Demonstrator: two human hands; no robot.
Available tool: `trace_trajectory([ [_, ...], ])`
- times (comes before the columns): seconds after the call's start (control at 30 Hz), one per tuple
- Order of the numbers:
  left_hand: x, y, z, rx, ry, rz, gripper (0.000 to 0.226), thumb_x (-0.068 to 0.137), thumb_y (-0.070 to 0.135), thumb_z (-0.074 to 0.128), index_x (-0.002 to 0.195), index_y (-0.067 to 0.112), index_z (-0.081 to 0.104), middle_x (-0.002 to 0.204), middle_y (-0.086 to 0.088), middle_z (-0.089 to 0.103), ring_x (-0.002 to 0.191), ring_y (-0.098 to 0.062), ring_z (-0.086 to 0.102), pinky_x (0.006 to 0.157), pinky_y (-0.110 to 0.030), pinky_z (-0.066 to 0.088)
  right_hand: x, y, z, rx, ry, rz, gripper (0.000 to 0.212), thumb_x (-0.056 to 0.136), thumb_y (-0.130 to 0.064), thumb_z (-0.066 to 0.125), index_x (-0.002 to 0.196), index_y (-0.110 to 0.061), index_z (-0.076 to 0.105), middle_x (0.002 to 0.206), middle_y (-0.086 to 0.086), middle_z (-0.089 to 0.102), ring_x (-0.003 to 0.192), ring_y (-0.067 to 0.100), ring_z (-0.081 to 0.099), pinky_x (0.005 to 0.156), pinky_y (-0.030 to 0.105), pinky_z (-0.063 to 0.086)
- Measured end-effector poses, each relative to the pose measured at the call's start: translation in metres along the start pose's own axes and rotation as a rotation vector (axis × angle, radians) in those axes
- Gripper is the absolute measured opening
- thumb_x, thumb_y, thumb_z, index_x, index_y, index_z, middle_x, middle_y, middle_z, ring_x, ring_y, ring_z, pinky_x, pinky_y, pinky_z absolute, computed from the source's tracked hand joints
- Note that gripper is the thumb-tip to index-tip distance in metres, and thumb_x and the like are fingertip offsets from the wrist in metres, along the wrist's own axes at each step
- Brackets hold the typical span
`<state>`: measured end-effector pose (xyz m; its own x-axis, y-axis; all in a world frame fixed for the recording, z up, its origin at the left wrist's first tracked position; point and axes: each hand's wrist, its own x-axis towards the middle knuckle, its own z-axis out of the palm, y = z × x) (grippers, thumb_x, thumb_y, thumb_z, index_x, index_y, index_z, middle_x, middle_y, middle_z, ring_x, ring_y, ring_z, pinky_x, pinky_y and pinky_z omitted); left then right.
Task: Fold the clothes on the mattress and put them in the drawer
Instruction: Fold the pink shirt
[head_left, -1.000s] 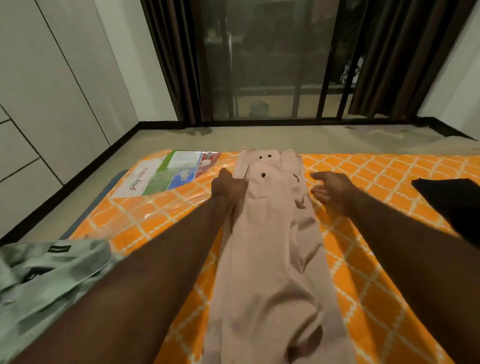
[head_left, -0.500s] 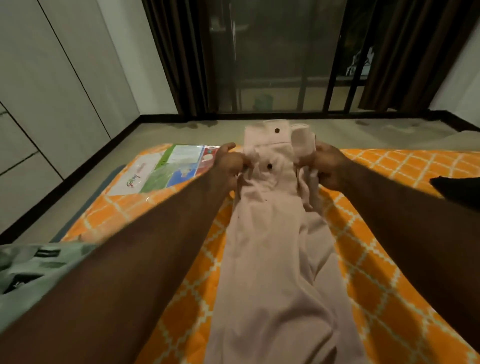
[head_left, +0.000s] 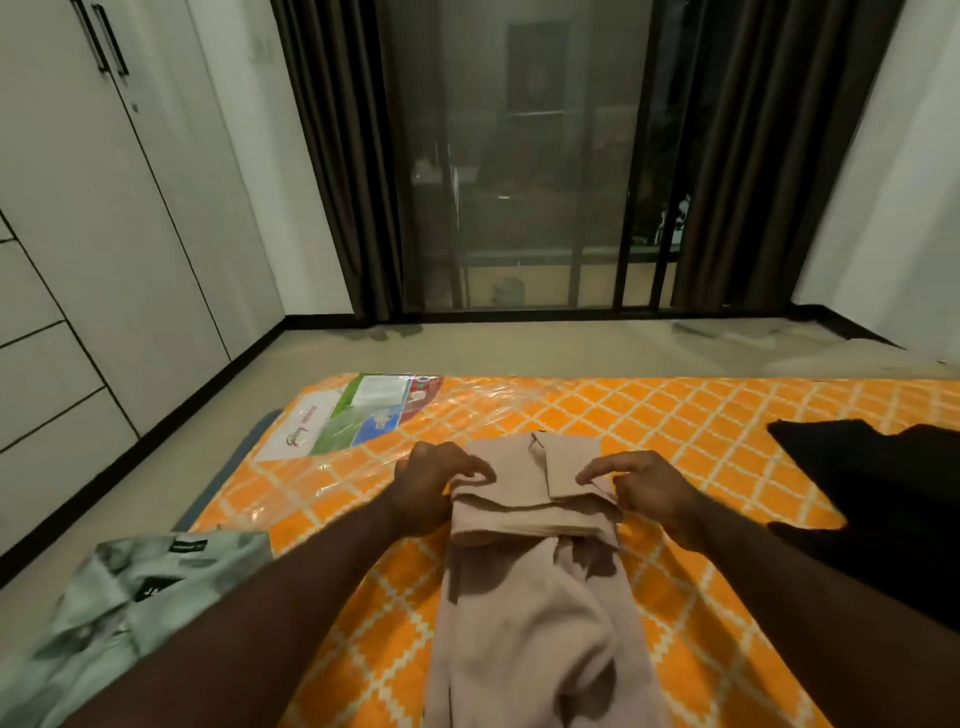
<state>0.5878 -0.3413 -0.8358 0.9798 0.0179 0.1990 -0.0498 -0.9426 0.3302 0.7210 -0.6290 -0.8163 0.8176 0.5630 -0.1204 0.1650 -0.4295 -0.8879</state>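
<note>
A pale pink garment (head_left: 540, 613) lies lengthwise on the orange patterned mattress (head_left: 701, 415), its far end folded back toward me into a thick band. My left hand (head_left: 431, 483) grips the left edge of that fold with curled fingers. My right hand (head_left: 639, 488) pinches the fold's right edge. A pale green printed shirt (head_left: 119, 618) lies at the mattress's near left corner. A black garment (head_left: 883, 499) lies on the right side.
White cupboard doors and drawer fronts (head_left: 57, 364) line the left wall. A printed label sheet (head_left: 358, 415) sits under the mattress's plastic wrap at the far left. Bare floor (head_left: 571, 348) runs to a dark glass door with curtains.
Both hands took hold of the pink garment's far end, lifted it, and brought it back toward me, laying it down as a fold. The camera has tilted up.
</note>
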Motion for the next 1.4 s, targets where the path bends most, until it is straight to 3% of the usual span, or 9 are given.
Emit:
trace_trajectory([
  [0.13,-0.013,0.014,-0.003,0.292,-0.088,0.123,0.06,0.093,0.057,0.053,0.149,0.053,0.034,0.161,0.006,0.027,0.143,-0.025,0.024,0.107,-0.048,0.029,-0.013,-0.011,0.018,0.177,0.136,0.002,0.042,0.089,0.013,0.046,0.09,-0.009,0.081,0.099,0.011,0.074,0.084,0.023,0.068,0.062,0.026,0.048],
  [0.2,-0.017,0.008,0.003,0.329,-0.125,0.209,0.068,0.091,0.065,0.045,0.154,0.052,0.023,0.168,0.01,0.018,0.15,-0.024,0.021,0.109,-0.049,0.031,-0.019,-0.009,0.027,0.038,0.078,-0.06,0.027,0.097,0.003,0.054,0.107,-0.006,0.078,0.109,0.007,0.069,0.107,0.021,0.068,0.075,0.022,0.047],
  [0.37,-0.025,0.004,0.021,0.337,-0.407,0.14,0.076,0.09,0.068,0.037,0.159,0.039,0.021,0.167,0.007,0.021,0.153,-0.022,0.023,0.118,-0.038,0.031,-0.031,0.01,0.045,-0.701,-0.172,-0.204,0.053,0.105,-0.039,0.05,0.156,-0.026,0.041,0.167,0.009,0.026,0.155,0.024,0.022,0.12,0.03,0.022],
  [0.53,-0.057,0.012,0.036,0.269,-0.273,0.09,0.068,0.097,0.049,0.051,0.159,0.037,0.024,0.165,0.001,0.03,0.15,-0.028,0.031,0.115,-0.044,0.038,-0.054,0.021,0.064,-1.006,-0.317,-0.22,0.062,0.109,-0.05,0.026,0.164,-0.031,0.005,0.172,-0.002,0.001,0.158,0.031,0.004,0.123,0.052,0.016],
  [0.7,-0.114,0.052,0.051,0.243,-0.206,0.006,0.068,0.095,0.055,0.027,0.159,0.034,0.022,0.162,-0.009,0.035,0.145,-0.035,0.037,0.107,-0.046,0.045,-0.066,0.004,0.069,-1.042,-0.286,-0.109,0.063,0.107,-0.056,0.024,0.163,-0.035,0.007,0.172,-0.003,0.003,0.157,0.035,0.0,0.12,0.065,0.012],
  [0.8,-0.16,0.056,0.06,0.17,-0.171,0.066,0.065,0.094,0.041,0.037,0.157,0.026,0.034,0.156,-0.012,0.044,0.138,-0.04,0.046,0.102,-0.049,0.049,-0.084,-0.011,0.067,-1.024,-0.253,-0.157,0.058,0.107,-0.054,0.025,0.162,-0.039,0.014,0.172,-0.004,0.007,0.158,0.034,-0.004,0.12,0.066,0.008],
  [1.1,-0.224,0.105,0.03,0.059,-0.228,-0.017,0.083,0.083,0.071,0.031,0.16,0.041,0.018,0.169,0.0,0.016,0.151,-0.02,0.03,0.115,-0.033,0.036,-0.193,-0.022,0.079,-1.104,-0.503,-0.357,0.063,0.109,-0.025,0.038,0.165,-0.023,0.008,0.172,0.004,-0.001,0.158,0.024,-0.001,0.125,0.044,0.017],
  [1.27,-0.241,0.117,0.02,0.059,-0.285,0.045,0.084,0.098,0.03,0.052,0.149,0.066,-0.004,0.17,0.007,0.002,0.149,-0.026,0.034,0.108,-0.043,0.045,-0.229,-0.028,0.092,-1.323,-0.556,-0.253,0.069,0.108,-0.026,0.041,0.165,-0.023,0.002,0.172,0.006,-0.001,0.158,0.029,0.003,0.123,0.05,0.021],
  [1.4,-0.25,0.124,0.01,0.109,-0.322,0.144,0.075,0.104,0.025,0.051,0.153,0.062,0.008,0.17,0.005,-0.003,0.141,-0.031,0.042,0.099,-0.041,0.049,-0.241,-0.025,0.093,-1.277,-0.595,-0.241,0.067,0.107,-0.02,0.044,0.164,-0.025,0.009,0.172,0.007,0.003,0.158,0.032,0.005,0.122,0.045,0.02],
])
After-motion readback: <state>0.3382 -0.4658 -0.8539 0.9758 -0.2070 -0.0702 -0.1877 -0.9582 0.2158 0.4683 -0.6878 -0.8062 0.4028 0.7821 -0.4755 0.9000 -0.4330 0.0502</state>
